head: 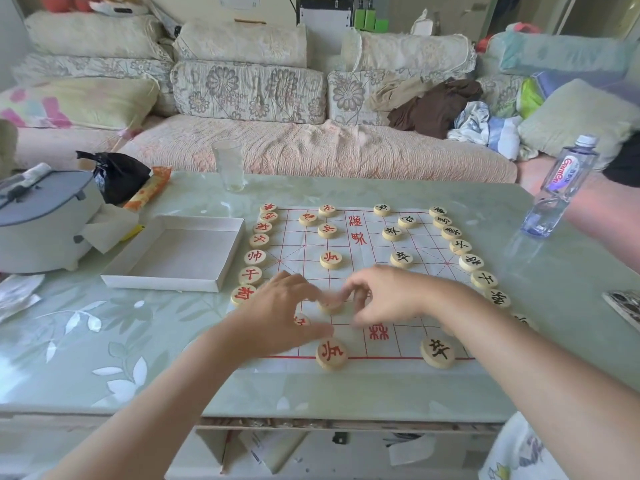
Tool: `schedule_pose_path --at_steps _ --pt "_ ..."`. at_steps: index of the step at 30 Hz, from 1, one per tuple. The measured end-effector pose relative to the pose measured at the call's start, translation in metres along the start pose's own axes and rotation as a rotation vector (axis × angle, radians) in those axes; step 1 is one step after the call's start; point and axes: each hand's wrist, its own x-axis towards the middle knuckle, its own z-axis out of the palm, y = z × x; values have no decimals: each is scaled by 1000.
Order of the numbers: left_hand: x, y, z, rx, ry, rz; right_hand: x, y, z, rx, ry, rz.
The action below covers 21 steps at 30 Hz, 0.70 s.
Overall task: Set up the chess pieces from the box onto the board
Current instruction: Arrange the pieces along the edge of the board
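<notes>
Box: the white box (pixel 173 252) lies on the desk (pixel 104 334) well up and to the left of the left hand; its inside looks bare, so the pieces appear to be all out.
Red row: the red-marked pieces (pixel 255 257) stand in a column along the board's left edge, just up-left of the left hand, which covers that column's near end.
Left hand: the left hand (pixel 284 313) lies flat over the board (pixel 360 271), fingers spread and loose, thumb near a red piece (pixel 331 353) at the near edge; it clamps nothing that shows.
Piece in hand: a blurred piece (pixel 330 303) sits between the two hands, touched by fingertips of both, seemingly being nudged onto its point.
Right hand: the right hand (pixel 388 296) curls its fingers down towards that piece; whether it pinches it cannot be told.
Black row: the black-marked pieces (pixel 471 262) run up the right edge, up-right of the right hand.
Progress: nearly finished by the look of it; only small straightening seems left.
</notes>
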Motion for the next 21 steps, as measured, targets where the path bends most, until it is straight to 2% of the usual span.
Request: schedule_pose_path --at_steps 4,6,11,14,21 --pt "36 -19 -4 -82 81 -203 36 16 -13 63 297 62" --pt "53 -33 2 -111 72 -302 58 22 -13 66 355 95" --pt "90 -54 24 -104 9 -377 96 32 -8 -11 330 171" --pt "105 -58 31 -81 5 -354 105 32 -8 18 284 130" --pt "122 -67 37 -86 1 -336 116 33 -7 87 292 52"
